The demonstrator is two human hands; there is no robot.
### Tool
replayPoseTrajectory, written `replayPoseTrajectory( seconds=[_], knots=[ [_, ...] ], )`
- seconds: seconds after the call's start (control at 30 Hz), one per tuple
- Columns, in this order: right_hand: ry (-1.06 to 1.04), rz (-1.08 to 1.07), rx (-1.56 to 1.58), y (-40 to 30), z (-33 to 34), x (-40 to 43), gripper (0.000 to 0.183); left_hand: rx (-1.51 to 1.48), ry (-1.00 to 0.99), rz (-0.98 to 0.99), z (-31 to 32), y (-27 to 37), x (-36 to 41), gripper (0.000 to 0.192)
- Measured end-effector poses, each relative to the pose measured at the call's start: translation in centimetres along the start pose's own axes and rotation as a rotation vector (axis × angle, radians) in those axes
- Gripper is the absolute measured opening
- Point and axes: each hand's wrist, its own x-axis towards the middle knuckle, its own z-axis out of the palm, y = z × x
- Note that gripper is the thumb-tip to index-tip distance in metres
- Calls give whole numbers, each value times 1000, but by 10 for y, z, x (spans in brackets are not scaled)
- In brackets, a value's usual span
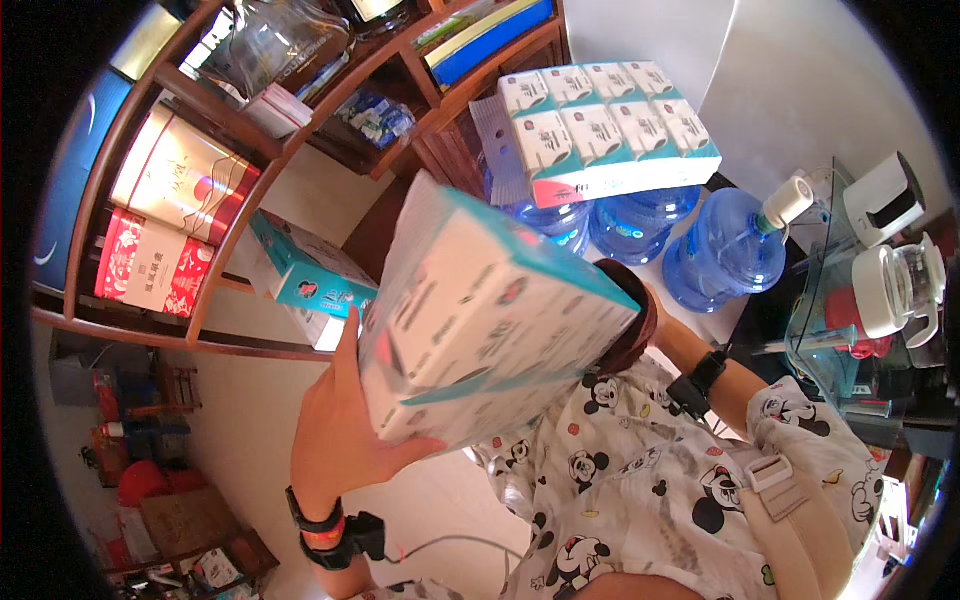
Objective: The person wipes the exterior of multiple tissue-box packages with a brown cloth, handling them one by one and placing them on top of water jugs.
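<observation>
A plastic-wrapped pack of tissues (pixel 480 322), white and teal, is held tilted in front of me. My left hand (pixel 345 412) grips its lower left end, with the thumb underneath and a finger up along the side. At its right end is a dark reddish-brown curved item (pixel 636 322), whose kind I cannot tell. My right hand (pixel 657 309) holds that item by its outer side; most of its fingers are hidden. Another teal and white tissue pack (pixel 322 294) lies in a shelf compartment behind my left hand. A larger wrapped multipack of tissues (pixel 615 135) rests on top of large blue water bottles (pixel 634 225).
A wooden shelf unit (pixel 300 161) with gift boxes (pixel 154 259) and a large glass bottle (pixel 281 45) stands at the left. One blue water bottle with a white pump (pixel 724 247) is at the right, beside a glass shelf (pixel 806 337) bearing a glass jug (pixel 911 281).
</observation>
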Motion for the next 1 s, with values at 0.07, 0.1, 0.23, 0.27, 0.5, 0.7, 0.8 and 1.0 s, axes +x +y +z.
replayPoseTrajectory(
  seconds=[0.07, 0.1, 0.23, 0.27, 0.5, 0.7, 0.8, 1.0],
  knots=[
    [25, 173, 243, -2, 5, 1, 42, -127, -35, -23, -1, -39, -13, 102],
    [110, 347, 462, -2, -2, -7, 38, -289, -97, 4, 13, -71, -7, 102],
    [215, 348, 490, 31, -27, -17, 33, -1162, 129, -294, 67, -114, -29, 86],
    [183, 362, 550, -6, -7, -19, 32, -1268, 206, -382, 89, -136, -47, 81],
    [34, -29, -374, 11, -54, -69, 43, -1927, 244, -545, 253, -163, -80, 78],
    [288, 492, 1036, 128, -77, -87, 36, -2010, 246, -105, 194, -85, 39, 82],
    [265, 409, 825, 109, -65, -81, 30, -2020, 146, 166, 148, -44, 116, 74],
    [248, 501, 759, 99, -61, -65, 32, -1733, 260, -79, 108, -13, 267, 66]
  ],
)
